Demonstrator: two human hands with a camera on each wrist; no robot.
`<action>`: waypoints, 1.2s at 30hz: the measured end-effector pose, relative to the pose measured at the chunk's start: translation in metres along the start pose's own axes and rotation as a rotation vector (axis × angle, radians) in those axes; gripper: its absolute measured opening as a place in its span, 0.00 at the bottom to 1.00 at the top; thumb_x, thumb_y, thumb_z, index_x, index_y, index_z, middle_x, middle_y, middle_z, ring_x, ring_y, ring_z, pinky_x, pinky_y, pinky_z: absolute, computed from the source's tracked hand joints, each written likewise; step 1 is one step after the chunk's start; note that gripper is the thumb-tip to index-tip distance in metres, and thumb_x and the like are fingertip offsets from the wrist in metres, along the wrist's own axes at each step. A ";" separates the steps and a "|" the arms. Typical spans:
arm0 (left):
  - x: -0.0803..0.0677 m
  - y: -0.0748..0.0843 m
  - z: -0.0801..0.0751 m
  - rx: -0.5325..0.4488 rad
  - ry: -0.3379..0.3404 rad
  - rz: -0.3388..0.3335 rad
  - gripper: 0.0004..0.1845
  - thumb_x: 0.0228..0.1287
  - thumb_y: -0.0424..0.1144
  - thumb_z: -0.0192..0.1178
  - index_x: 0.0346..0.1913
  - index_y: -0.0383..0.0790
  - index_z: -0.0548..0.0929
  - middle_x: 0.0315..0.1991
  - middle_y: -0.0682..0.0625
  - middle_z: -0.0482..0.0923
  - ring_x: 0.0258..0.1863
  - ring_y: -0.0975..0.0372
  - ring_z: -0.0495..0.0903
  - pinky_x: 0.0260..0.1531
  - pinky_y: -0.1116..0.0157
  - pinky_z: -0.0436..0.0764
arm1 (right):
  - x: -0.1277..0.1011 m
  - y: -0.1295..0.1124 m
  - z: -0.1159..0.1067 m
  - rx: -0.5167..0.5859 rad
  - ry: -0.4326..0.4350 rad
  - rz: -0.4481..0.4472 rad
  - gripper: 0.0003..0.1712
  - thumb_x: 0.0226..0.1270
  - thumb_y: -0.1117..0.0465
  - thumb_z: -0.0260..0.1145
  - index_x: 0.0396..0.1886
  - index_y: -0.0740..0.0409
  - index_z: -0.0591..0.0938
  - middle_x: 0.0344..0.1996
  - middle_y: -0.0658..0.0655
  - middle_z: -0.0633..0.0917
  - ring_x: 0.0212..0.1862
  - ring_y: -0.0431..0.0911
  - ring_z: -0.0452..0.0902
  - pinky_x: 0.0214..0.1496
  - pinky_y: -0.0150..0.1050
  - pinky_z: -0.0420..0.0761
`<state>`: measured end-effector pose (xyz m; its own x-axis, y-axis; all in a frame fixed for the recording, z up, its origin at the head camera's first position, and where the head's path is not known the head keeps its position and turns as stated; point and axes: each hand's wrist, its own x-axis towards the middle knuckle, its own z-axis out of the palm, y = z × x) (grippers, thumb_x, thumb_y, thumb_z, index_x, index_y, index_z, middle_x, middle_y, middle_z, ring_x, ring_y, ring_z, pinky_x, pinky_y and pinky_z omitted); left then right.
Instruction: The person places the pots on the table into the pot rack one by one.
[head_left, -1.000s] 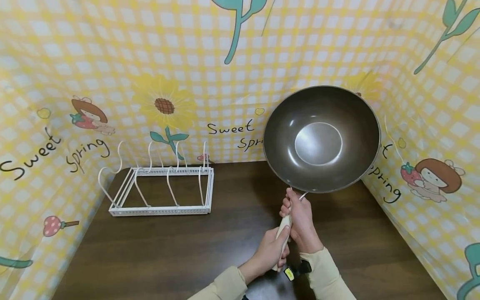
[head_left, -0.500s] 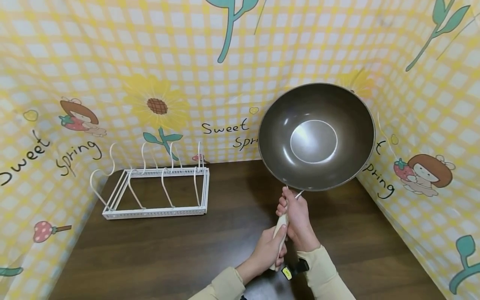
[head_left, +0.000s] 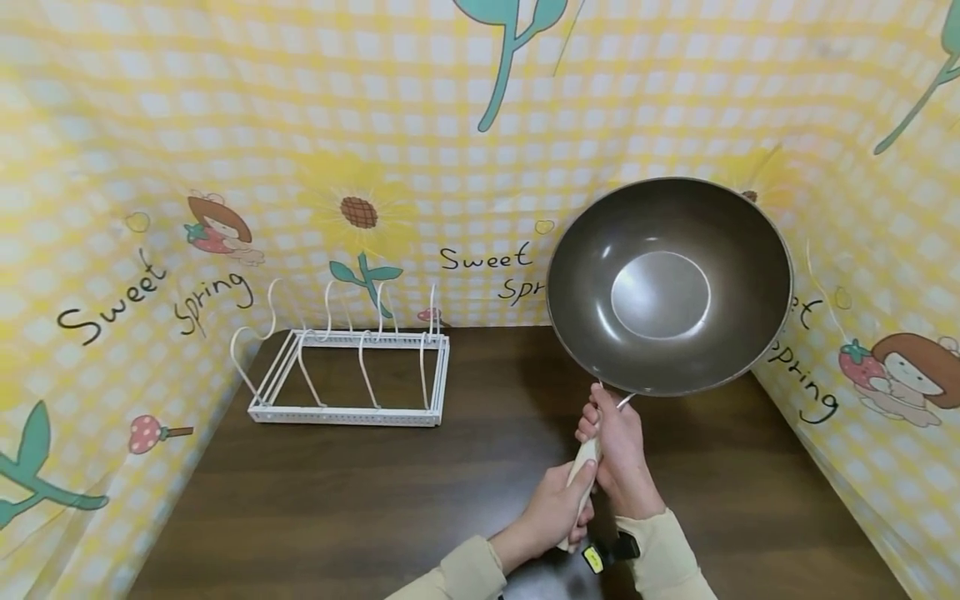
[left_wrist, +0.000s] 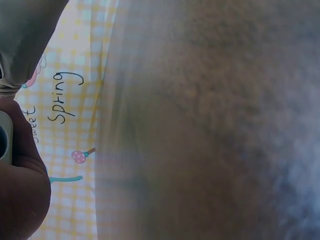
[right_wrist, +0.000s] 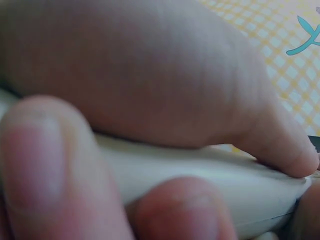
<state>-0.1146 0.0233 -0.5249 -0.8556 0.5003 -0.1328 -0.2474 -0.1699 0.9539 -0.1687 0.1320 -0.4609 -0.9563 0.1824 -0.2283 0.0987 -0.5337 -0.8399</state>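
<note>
A dark wok (head_left: pixel 738 287) is held up at the right in the head view, its shiny inside facing me. Its cream handle (head_left: pixel 586 460) slants down toward me. My right hand (head_left: pixel 621 446) grips the handle just below the wok's rim. Lower down, my left hand (head_left: pixel 557 507) is wrapped round the end of the same handle, thumb along the top. Up close in the right wrist view, fingers and thumb curl about the pale handle (right_wrist: pixel 165 162). The left wrist view catches the handle's butt end (left_wrist: pixel 5 122) at its left edge; much of that view is blurred.
A white wire rack (head_left: pixel 345 415) with several upright curved dividers stands at the back left of the dark wooden table (head_left: pixel 360 492). Yellow checked cloth (head_left: pixel 465 192) walls the table in at the back and both sides, close behind the wok.
The head view swung slightly one way, then back the other, so everything has shifted toward the right of the picture. Both hands keep their grip on the wok's handle, with the wok still raised.
</note>
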 end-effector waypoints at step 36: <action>-0.007 0.002 -0.001 -0.041 -0.013 0.048 0.23 0.80 0.53 0.48 0.41 0.32 0.70 0.13 0.51 0.65 0.04 0.66 0.61 0.00 0.68 0.63 | -0.005 -0.001 0.007 -0.041 -0.025 -0.005 0.16 0.80 0.55 0.57 0.35 0.60 0.67 0.17 0.49 0.66 0.16 0.39 0.61 0.19 0.29 0.67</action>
<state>-0.1093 0.0187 -0.5224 -0.8608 0.5021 -0.0834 -0.2250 -0.2285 0.9472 -0.1654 0.1259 -0.4556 -0.9633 0.1644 -0.2121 0.1045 -0.4984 -0.8607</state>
